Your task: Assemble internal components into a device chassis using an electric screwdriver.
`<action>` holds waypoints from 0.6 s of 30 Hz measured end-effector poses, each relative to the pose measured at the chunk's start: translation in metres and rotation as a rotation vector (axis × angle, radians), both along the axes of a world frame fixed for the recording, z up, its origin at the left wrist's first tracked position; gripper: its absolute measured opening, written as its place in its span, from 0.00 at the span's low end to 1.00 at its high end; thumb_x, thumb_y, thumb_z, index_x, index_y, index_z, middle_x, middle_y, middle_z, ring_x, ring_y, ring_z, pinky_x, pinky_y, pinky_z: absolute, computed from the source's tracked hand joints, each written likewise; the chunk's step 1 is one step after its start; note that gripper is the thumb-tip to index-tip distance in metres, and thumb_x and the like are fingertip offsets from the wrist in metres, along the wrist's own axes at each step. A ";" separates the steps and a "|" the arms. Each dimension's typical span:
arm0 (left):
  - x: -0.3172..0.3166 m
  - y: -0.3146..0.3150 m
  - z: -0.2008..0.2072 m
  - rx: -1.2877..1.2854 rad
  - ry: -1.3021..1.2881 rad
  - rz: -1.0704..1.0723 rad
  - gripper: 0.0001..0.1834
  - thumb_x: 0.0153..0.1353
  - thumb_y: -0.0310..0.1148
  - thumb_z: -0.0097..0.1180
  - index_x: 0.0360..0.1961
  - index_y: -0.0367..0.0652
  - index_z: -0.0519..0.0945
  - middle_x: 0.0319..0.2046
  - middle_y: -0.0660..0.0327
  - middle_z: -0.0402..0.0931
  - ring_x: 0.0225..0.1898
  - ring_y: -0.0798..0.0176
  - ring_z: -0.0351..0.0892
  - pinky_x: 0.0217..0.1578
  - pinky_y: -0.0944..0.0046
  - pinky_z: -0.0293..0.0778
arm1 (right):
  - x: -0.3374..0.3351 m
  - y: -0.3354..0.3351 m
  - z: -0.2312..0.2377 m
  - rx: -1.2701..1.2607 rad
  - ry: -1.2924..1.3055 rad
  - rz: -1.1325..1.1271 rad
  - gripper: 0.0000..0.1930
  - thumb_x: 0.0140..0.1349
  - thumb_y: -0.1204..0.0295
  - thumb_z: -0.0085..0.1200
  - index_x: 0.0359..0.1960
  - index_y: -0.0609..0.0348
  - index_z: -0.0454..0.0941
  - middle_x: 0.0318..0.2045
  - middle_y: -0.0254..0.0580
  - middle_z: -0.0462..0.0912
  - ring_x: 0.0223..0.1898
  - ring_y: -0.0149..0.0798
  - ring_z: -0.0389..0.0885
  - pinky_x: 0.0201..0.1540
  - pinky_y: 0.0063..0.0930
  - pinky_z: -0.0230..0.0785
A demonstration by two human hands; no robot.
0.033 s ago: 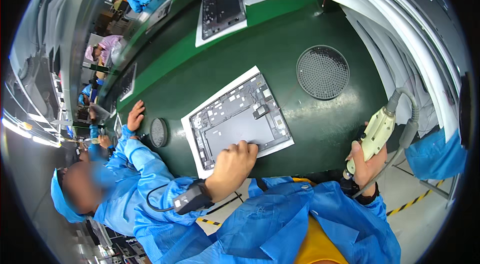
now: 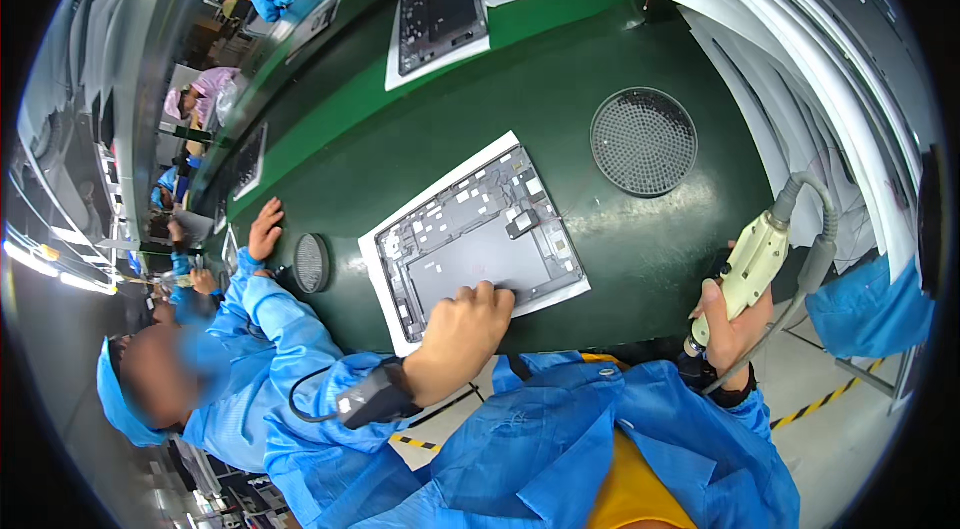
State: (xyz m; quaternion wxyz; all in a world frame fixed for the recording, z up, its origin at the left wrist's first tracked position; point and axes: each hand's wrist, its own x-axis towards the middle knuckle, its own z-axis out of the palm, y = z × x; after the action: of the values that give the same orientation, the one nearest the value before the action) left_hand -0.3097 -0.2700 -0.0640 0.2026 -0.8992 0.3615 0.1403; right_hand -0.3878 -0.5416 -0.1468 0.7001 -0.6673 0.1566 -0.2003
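Observation:
A dark tablet housing with white pads and small fitted parts lies tilted on a white sheet on the green bench. Over its near edge is my left hand, fingers curled and knuckles up. The fingertips are hidden beneath the hand, so what they pinch, if anything, does not show. Off to the right, my right hand is wrapped around a pale yellow-green electric screwdriver. A cord rises from its upper end. The screwdriver is apart from the housing, and its tip is not visible.
A round dish of dark studs stands right of the housing, a smaller one left. Further housings lie along the green strip behind. Stacked white sheets rise at right. A co-worker's hand rests on the bench at left.

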 end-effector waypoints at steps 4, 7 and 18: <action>0.029 -0.008 0.025 -0.168 0.273 0.007 0.15 0.52 0.40 0.58 0.31 0.39 0.73 0.29 0.57 0.74 0.30 0.52 0.78 0.26 0.57 0.74 | 0.005 0.004 0.003 -0.013 0.024 -0.070 0.27 0.54 0.73 0.53 0.54 0.72 0.59 0.35 0.47 0.71 0.17 0.27 0.70 0.18 0.19 0.66; 0.054 -0.017 0.016 -0.452 0.121 0.058 0.13 0.52 0.38 0.58 0.31 0.39 0.74 0.28 0.57 0.73 0.29 0.53 0.78 0.26 0.58 0.74 | 0.003 0.004 0.006 0.018 0.060 -0.085 0.27 0.53 0.74 0.54 0.54 0.71 0.60 0.38 0.46 0.71 0.23 0.27 0.72 0.20 0.19 0.69; 0.073 -0.020 -0.005 -0.684 -0.108 -0.203 0.11 0.43 0.24 0.60 0.32 0.40 0.78 0.26 0.61 0.73 0.26 0.60 0.73 0.23 0.62 0.70 | 0.005 0.001 0.010 0.011 0.115 -0.081 0.27 0.53 0.72 0.56 0.53 0.72 0.63 0.33 0.45 0.74 0.23 0.27 0.73 0.21 0.19 0.69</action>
State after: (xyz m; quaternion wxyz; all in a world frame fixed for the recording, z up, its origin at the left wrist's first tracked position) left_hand -0.2368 -0.2895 -0.0688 -0.0781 -0.8807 0.4637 -0.0573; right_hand -0.3832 -0.5408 -0.1363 0.6848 -0.6669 0.2246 -0.1892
